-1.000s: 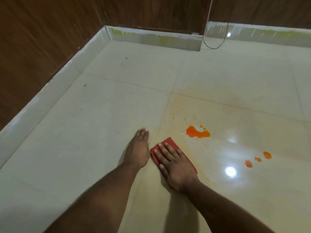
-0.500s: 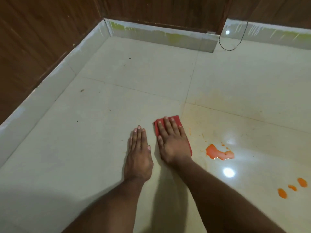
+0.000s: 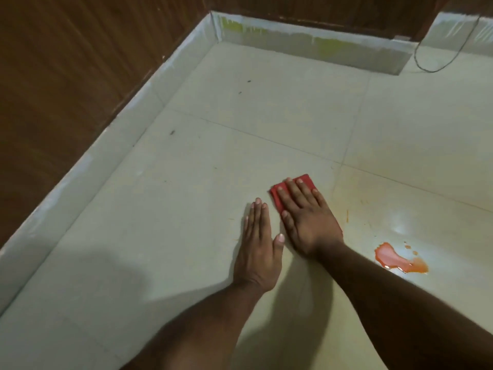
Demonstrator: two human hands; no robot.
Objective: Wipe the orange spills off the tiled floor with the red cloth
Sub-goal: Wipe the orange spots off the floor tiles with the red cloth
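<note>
A folded red cloth [image 3: 306,182] lies flat on the cream tiled floor [image 3: 186,198], and my right hand [image 3: 306,220] presses down on it with fingers spread, covering most of it. My left hand [image 3: 258,249] rests flat on the bare tile just left of it, holding nothing. An orange spill [image 3: 397,260] sits on the glossy tile to the right of my right forearm, apart from the cloth. Thin orange streaks [image 3: 347,216] mark the floor between the cloth and the puddle.
Brown wood-panelled walls [image 3: 66,76] with a pale skirting [image 3: 128,121] close off the left and far sides. A thin black cable [image 3: 437,69] loops onto the floor at the far right. Small dark specks [image 3: 172,132] dot the left tiles.
My right hand has slid the cloth forward and left, away from the orange puddle. My left hand stays flat beside it. The view has swung left, so the small drops at right left the frame.
</note>
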